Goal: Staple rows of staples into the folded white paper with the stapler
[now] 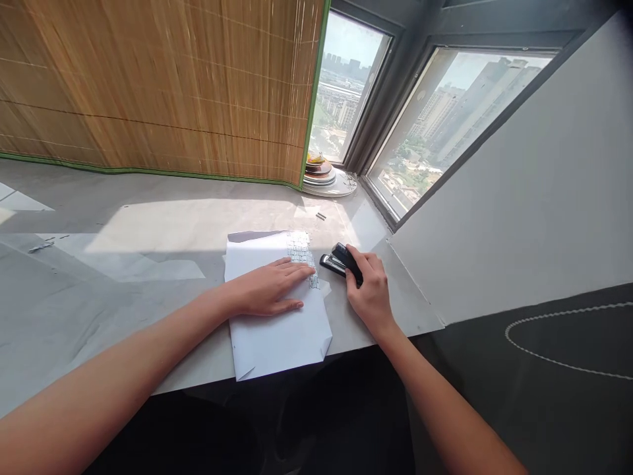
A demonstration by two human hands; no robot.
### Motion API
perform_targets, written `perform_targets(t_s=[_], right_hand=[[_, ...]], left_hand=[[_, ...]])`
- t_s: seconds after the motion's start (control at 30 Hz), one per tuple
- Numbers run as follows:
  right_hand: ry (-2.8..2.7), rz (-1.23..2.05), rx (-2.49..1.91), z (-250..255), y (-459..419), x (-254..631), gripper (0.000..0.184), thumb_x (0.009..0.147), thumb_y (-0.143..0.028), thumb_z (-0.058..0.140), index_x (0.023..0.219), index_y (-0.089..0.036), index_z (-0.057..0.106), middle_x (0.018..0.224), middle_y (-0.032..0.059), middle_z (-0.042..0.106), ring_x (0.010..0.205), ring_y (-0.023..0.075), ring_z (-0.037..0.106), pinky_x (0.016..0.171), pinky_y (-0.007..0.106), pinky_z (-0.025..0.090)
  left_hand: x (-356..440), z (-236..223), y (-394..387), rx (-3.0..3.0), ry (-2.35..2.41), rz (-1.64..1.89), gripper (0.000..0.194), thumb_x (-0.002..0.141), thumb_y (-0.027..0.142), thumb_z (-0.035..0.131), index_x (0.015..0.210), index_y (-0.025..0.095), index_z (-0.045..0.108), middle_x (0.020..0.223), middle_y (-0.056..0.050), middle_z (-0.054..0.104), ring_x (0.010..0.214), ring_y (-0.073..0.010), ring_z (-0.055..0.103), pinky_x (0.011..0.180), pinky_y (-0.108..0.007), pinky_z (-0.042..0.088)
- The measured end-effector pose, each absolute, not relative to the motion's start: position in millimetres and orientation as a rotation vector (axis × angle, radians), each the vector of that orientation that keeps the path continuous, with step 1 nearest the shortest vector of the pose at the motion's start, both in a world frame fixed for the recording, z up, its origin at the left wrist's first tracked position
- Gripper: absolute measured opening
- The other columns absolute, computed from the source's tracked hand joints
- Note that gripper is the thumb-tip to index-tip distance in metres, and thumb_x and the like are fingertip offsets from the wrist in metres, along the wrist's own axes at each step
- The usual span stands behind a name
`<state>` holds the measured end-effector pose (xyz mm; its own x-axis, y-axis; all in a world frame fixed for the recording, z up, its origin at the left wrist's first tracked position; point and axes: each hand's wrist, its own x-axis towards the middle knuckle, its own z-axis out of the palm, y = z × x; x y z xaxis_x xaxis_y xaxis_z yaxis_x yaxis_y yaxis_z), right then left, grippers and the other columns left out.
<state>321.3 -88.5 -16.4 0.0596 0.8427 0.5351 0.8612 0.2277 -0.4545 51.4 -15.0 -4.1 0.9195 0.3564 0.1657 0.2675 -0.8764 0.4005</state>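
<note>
A stack of white paper (277,343) lies near the front edge of the counter, its lower corners bent. Rows of many staples (299,247) cover its upper right part. Spread flat on the sheets, my left hand (271,287) has its fingertips at the stapled strip. My right hand (370,287) grips a black stapler (341,260) just right of the paper. The stapler's jaws are apart and point left, and no paper shows between them.
Short staple strips (321,216) lie behind the paper, and more bits (42,247) are at the left. Stacked plates (321,178) stand in the window corner beside a bamboo blind (163,86). A white wall (519,198) bounds the counter (163,264) on the right.
</note>
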Motion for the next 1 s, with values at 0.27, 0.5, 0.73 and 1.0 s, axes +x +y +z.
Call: perform_targets(t_s=[0.27, 0.5, 0.73, 1.0], right_hand=[[-1.755, -0.018, -1.587, -15.9, -88.5, 323.2, 0.053, 0.098, -0.017, 0.051, 0.149, -0.03, 0.059, 0.116, 0.0103, 0.065, 0.11, 0.0307, 0.059, 0.097, 0.051, 0.055], [-1.752, -0.01, -1.591, -14.7, -88.3, 322.5, 0.053, 0.098, -0.016, 0.052, 0.148, -0.03, 0.059, 0.116, 0.0097, 0.065, 0.11, 0.0304, 0.059, 0.098, 0.051, 0.055], [-1.746, 0.005, -1.591, -15.2, -88.3, 322.9, 0.053, 0.099, -0.018, 0.052, 0.149, -0.031, 0.06, 0.116, 0.0104, 0.065, 0.11, 0.0315, 0.059, 0.096, 0.052, 0.057], [-1.751, -0.009, -1.591, -16.5, -87.9, 323.9, 0.053, 0.098, -0.017, 0.051, 0.148, -0.032, 0.059, 0.116, 0.0103, 0.064, 0.109, 0.031, 0.059, 0.096, 0.051, 0.055]], left_hand=[[51.5, -3.9, -13.5, 2.664, 0.399, 0.41, 0.047, 0.103, 0.043, 0.06, 0.146, 0.024, 0.058, 0.159, -0.015, 0.055, 0.146, -0.0317, 0.054, 0.129, -0.057, 0.032], [51.8, -4.0, -15.4, 2.685, 0.434, 0.369, 0.049, 0.103, 0.042, 0.059, 0.147, 0.02, 0.057, 0.16, -0.017, 0.053, 0.147, -0.0334, 0.052, 0.129, -0.059, 0.031], [52.4, -4.5, -16.0, 2.684, 0.46, 0.344, 0.055, 0.104, 0.042, 0.057, 0.153, 0.019, 0.05, 0.16, -0.018, 0.053, 0.147, -0.0343, 0.052, 0.131, -0.058, 0.028], [52.2, -5.0, -14.9, 2.668, 0.403, 0.403, 0.046, 0.104, 0.04, 0.058, 0.146, 0.022, 0.059, 0.159, -0.016, 0.054, 0.146, -0.0343, 0.053, 0.13, -0.061, 0.031]])
